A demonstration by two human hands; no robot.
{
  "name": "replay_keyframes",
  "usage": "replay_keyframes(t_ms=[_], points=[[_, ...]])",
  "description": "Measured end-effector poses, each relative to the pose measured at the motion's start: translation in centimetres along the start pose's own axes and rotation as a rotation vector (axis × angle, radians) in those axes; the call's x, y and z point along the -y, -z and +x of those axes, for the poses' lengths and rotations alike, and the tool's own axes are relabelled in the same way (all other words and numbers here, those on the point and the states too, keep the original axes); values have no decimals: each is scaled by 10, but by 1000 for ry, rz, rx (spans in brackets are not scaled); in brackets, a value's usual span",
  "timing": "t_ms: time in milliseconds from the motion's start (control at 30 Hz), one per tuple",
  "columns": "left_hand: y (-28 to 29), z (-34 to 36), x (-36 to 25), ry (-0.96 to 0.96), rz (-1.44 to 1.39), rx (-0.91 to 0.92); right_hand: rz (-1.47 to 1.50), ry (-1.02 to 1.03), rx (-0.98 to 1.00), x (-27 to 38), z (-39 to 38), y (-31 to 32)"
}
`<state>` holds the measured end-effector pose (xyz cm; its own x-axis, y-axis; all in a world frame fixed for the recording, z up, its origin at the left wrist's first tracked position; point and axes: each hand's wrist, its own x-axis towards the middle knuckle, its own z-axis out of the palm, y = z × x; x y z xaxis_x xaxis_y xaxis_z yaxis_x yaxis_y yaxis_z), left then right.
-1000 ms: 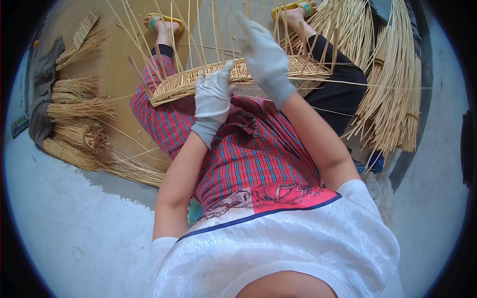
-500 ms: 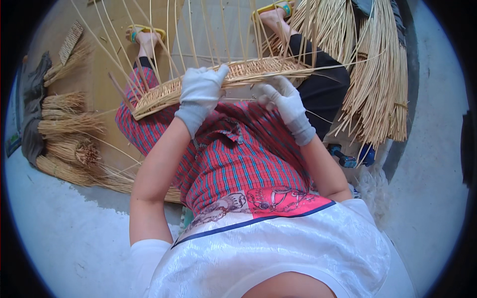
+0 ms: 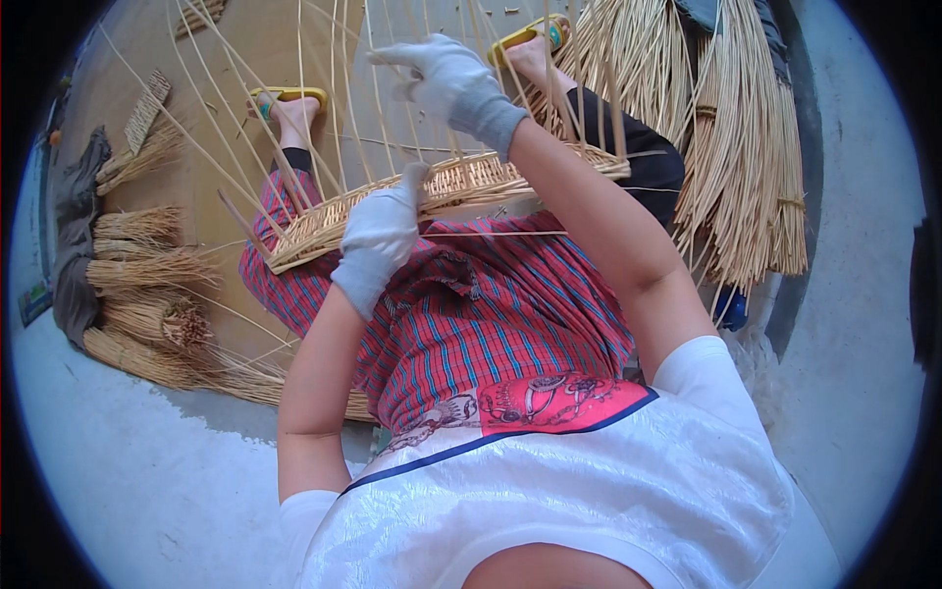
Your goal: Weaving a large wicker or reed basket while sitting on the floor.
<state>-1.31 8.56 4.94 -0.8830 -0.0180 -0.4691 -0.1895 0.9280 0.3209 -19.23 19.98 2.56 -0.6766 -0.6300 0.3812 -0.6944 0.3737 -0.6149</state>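
A long, narrow wicker weave (image 3: 481,177) lies across my lap, with many thin upright stakes rising from its far side. My left hand (image 3: 381,231), in a pale work glove, is closed on its near edge around the middle, thumb pointing up. Beyond the weave, my right hand (image 3: 446,80), gloved too, is raised among the stakes. Its fingers are drawn together toward the left at a blurred wicker strand (image 3: 337,22); the glove partly hides the grip. Below the weave, a loose thin strand (image 3: 500,234) runs rightward over the checked cloth (image 3: 491,304).
Bundles of wicker rods (image 3: 152,275) lie at the left beside dark cloth (image 3: 80,236). A large sheaf of rods (image 3: 746,157) spreads at the right. My sandalled feet (image 3: 294,101) rest on brown board (image 3: 226,177). A blue object (image 3: 731,307) sits by the sheaf.
My right hand has moved up and left from the weave's near side to beyond it, among the stakes. My left hand has shifted slightly nearer, and the weave has moved a little with it.
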Motion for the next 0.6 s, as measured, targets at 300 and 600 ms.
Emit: replay_keyframes(t_ms=[300, 600], points=[[9, -6, 27, -377, -88, -427, -166, -10, -213, 106, -72, 86], [19, -17, 27, -123, -240, -49, -482, -242, 403, 119, -84, 53]])
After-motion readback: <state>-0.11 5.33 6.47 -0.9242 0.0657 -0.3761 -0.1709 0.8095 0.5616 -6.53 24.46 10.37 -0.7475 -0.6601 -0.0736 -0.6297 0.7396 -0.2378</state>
